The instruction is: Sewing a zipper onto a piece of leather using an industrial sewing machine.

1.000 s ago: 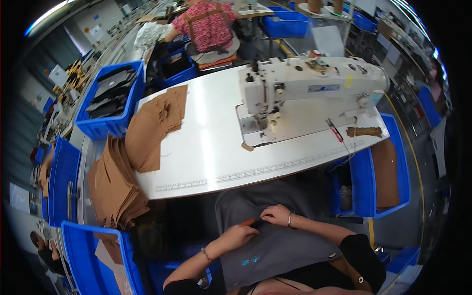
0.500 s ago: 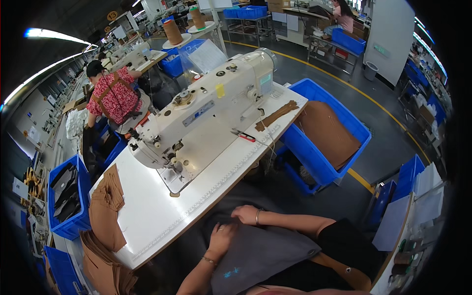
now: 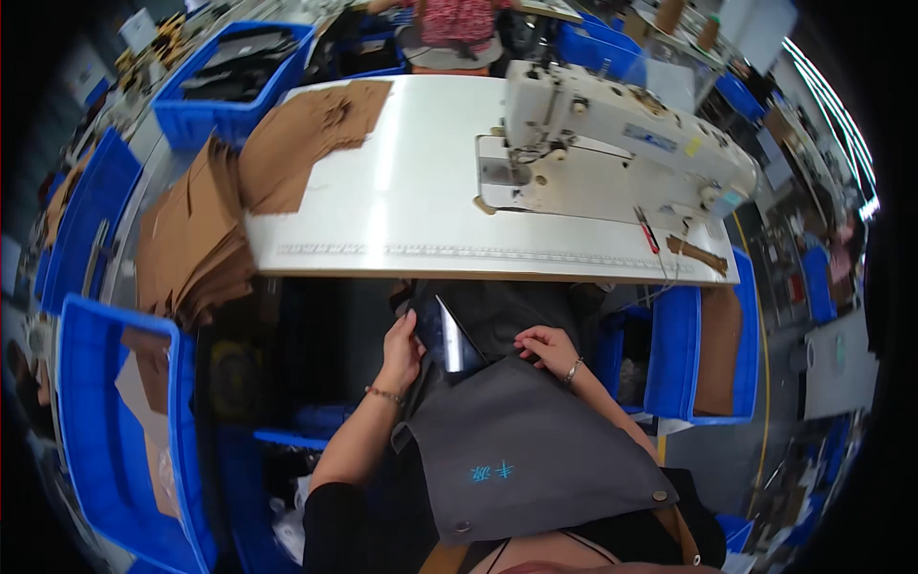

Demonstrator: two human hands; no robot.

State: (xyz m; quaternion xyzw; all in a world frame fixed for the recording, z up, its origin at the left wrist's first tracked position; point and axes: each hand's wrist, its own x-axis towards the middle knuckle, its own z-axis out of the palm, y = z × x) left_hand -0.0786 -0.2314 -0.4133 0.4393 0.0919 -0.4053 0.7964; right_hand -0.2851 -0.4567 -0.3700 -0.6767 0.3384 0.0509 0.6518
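My left hand (image 3: 403, 347) grips a dark, glossy smartphone (image 3: 448, 340) by its left side, in front of the table edge and above my lap. Bright light reflects off its screen. To its right, my right hand (image 3: 548, 351) is closed, fingers bent and fingertips together, just over the grey apron (image 3: 545, 430). Whether those fingertips pinch the cloth or something small cannot be made out. The apron has blue stitched lettering and metal snaps, and covers my front and lap.
Ahead stands a white sewing table (image 3: 411, 191) with a sewing machine (image 3: 622, 134), red-handled thread snips (image 3: 647, 230) and brown strips (image 3: 696, 255). Brown cut pieces (image 3: 316, 134) stack at left. Blue bins (image 3: 81, 421) flank both sides. Another person (image 3: 454, 24) sits beyond the table.
The view has swung left and now faces the table squarely. My hands, earlier close together on the apron, have moved apart, and a smartphone is now in the left one.
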